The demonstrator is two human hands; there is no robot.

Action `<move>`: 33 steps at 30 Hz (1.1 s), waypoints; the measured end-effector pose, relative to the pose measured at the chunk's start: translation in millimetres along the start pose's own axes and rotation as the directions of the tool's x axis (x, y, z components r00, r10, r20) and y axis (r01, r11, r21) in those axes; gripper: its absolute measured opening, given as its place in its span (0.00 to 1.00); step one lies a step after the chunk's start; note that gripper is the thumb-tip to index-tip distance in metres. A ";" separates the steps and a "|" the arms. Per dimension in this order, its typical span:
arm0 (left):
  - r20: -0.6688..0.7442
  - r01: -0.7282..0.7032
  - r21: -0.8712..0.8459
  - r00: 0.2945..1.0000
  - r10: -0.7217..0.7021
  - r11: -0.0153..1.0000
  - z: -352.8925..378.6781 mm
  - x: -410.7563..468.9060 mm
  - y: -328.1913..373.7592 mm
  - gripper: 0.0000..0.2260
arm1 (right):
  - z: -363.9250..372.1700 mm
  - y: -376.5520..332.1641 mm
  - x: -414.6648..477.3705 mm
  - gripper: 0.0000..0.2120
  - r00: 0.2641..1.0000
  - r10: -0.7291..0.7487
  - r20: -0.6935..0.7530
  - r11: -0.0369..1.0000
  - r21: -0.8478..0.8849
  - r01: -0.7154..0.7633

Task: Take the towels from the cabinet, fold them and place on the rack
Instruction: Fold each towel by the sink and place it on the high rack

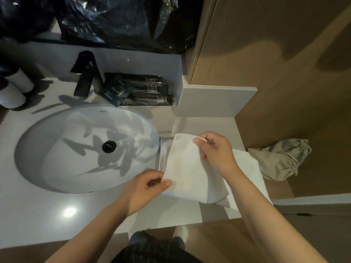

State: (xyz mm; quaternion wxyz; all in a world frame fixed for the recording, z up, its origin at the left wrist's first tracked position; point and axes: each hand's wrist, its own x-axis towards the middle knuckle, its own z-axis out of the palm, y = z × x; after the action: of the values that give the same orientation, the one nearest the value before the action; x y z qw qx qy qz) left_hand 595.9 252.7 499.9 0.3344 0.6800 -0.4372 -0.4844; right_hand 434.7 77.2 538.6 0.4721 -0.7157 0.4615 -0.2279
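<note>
Forearms over the counter, left hand pinching the near corner of the towel with thumb and curled fingers, right hand pinching its far corner, sink left of the fingers.

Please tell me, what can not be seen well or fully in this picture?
Head view only.
The towel: right part hidden under the right hand and forearm.
The dark packets: print too small to read.
The black bag: cut off by the top edge.
The white cylinders at far left: cut off by the left edge, kind unclear.
</note>
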 end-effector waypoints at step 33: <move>-0.132 0.300 -0.316 0.926 -0.355 0.900 11.3 12.8 28.2 0.09 | -16.3 113.4 -11.8 0.25 0.974 0.051 0.222 0.800 -0.593 0.093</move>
State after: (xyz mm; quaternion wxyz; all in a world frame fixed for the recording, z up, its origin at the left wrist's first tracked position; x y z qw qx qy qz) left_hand 579.4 229.5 516.5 0.3835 0.7297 -0.2071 -0.5268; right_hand 366.3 65.4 446.7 0.2684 -0.8544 0.4449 0.0075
